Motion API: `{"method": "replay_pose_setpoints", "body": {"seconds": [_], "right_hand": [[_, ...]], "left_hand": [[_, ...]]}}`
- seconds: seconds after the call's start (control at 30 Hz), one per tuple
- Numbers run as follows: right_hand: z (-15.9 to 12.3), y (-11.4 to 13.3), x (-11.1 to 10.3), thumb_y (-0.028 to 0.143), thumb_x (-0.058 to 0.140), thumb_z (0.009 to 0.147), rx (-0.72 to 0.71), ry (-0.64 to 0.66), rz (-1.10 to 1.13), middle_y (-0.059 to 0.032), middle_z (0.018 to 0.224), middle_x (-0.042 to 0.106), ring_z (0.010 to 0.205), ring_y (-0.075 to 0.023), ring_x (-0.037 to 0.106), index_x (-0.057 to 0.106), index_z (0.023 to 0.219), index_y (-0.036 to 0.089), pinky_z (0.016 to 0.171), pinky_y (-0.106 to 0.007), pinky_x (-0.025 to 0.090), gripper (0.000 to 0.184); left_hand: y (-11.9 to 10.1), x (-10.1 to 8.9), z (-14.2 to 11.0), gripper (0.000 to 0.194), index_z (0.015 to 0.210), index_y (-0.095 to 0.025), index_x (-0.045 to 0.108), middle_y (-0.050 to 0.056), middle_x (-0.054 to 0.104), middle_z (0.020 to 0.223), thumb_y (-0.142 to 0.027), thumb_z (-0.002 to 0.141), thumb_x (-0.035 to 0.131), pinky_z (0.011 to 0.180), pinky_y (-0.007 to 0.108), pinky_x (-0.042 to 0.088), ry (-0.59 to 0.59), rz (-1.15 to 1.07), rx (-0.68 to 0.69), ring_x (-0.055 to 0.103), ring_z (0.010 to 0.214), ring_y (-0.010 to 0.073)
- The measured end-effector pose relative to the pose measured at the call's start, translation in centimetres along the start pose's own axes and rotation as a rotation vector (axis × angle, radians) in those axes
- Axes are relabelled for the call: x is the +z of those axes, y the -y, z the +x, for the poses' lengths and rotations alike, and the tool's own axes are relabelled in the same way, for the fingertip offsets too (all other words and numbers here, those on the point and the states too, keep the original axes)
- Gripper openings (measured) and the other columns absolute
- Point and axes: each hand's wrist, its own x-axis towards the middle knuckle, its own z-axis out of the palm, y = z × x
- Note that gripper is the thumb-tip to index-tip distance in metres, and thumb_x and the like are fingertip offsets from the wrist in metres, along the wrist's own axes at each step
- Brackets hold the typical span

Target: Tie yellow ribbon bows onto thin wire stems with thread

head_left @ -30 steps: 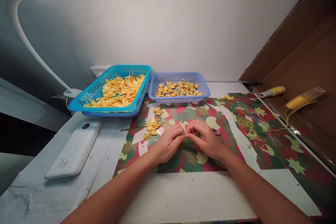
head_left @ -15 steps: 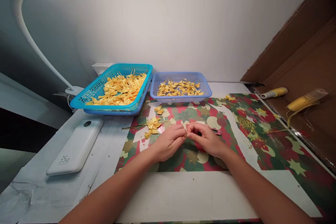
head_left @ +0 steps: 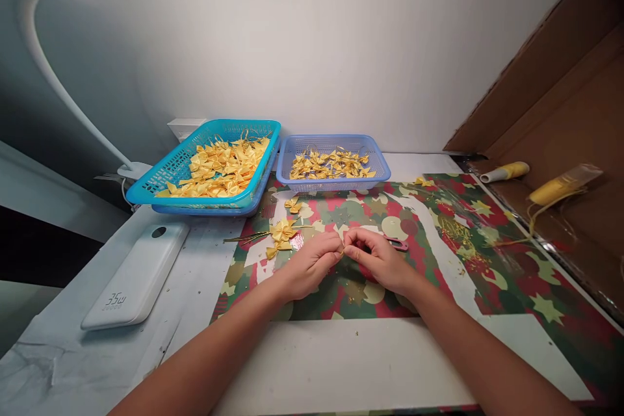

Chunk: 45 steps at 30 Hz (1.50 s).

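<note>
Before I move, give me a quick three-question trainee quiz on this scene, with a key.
1. Which lies farther left?
A) the white power bank
B) the tube wound with yellow
2. True or false: the left hand and right hand are close together.
3. Fill in: the bows in the teal basket are ____.
Key: 1 A; 2 true; 3 yellow.

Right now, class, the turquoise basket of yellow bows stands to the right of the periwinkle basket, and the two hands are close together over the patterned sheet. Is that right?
Not quite: the head view shows the turquoise basket of yellow bows to the left of the periwinkle basket. The left hand and right hand are indeed close together over the patterned sheet.
</note>
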Motion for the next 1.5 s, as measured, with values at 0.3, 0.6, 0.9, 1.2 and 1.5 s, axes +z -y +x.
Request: {"method": "replay_pose_setpoints", "body": {"seconds": [0.3,0.6,0.9,1.2,1.5], "right_hand": [[-0.43,0.42,0.58,0.017,0.047,0.091,-0.261,-0.242,-0.417,0.0006,0.078,0.060,0.075,-0.0161,0.051,0.056,0.082,0.023,0.076,-0.034,0.033,0.014],[-0.50,0.26,0.84,0.019,0.060,0.085,-0.312,-0.304,-0.501,0.0015,0.078,0.062,0.072,-0.0158,0.054,0.056,0.082,0.023,0.074,-0.034,0.034,0.007],[-0.37,0.15,0.72,0.021,0.061,0.085,-0.293,-0.311,-0.520,0.0023,0.071,0.059,0.069,-0.0158,0.052,0.051,0.074,0.023,0.073,-0.034,0.034,0.014],[-0.37,0.14,0.66,0.022,0.062,0.084,-0.238,-0.260,-0.509,0.0019,0.071,0.058,0.070,-0.0164,0.052,0.055,0.076,0.023,0.075,-0.034,0.033,0.011],[-0.33,0.15,0.53,0.021,0.060,0.086,-0.216,-0.185,-0.468,0.0024,0.072,0.061,0.072,-0.0161,0.053,0.053,0.073,0.022,0.078,-0.035,0.032,0.015]], "left_hand": [[0.17,0.49,-0.12,0.023,0.066,-0.020,0.033,-0.003,0.035,0.068,-0.021,0.089,0.032,0.061,0.027,0.029,-0.090,-0.192,-0.146,0.033,0.065,0.0133],[-0.36,0.28,-0.07,0.024,0.065,-0.020,0.035,-0.003,0.037,0.069,-0.023,0.089,0.034,0.061,0.026,0.030,-0.100,-0.156,-0.157,0.034,0.065,0.0135],[-0.43,0.24,-0.09,0.022,0.066,-0.020,0.035,-0.002,0.039,0.070,-0.023,0.087,0.033,0.062,0.026,0.032,-0.089,-0.074,-0.179,0.037,0.066,0.0144],[-0.36,0.19,-0.04,0.025,0.064,-0.020,0.033,-0.002,0.037,0.069,-0.023,0.088,0.032,0.061,0.026,0.032,-0.069,-0.044,-0.147,0.036,0.065,0.0138],[-0.15,0.10,-0.03,0.024,0.064,-0.019,0.035,-0.003,0.037,0.068,-0.023,0.088,0.033,0.063,0.026,0.032,-0.031,-0.023,-0.155,0.037,0.066,0.0137]]}}
